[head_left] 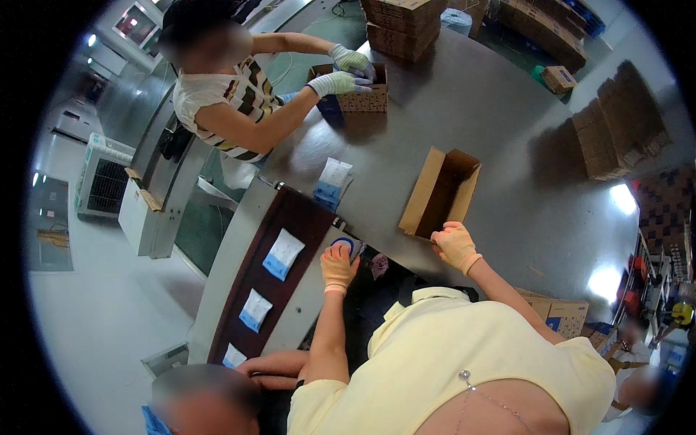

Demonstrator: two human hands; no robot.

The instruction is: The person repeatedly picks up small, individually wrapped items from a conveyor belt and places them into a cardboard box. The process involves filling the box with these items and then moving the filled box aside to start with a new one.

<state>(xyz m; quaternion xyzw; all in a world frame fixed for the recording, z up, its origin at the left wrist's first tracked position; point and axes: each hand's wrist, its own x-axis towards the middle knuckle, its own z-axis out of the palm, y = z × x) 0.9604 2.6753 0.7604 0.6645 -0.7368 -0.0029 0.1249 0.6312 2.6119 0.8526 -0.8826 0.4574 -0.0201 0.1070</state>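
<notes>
Open cardboard box is set on the metal table, its near end grasped by the curled fingers of the gloved right hand. Gloved left hand is placed beside the belt at a blue ring, whether anything is gripped cannot be told. White-and-blue packets are spaced along the dark belt; across the table, a printed box is handled by a co-worker's striped gloves.

The wide grey tabletop looks like smooth, glossy metal, the long open-topped brown box matt cardboard, and the pale orange gloves knitted cloth
</notes>
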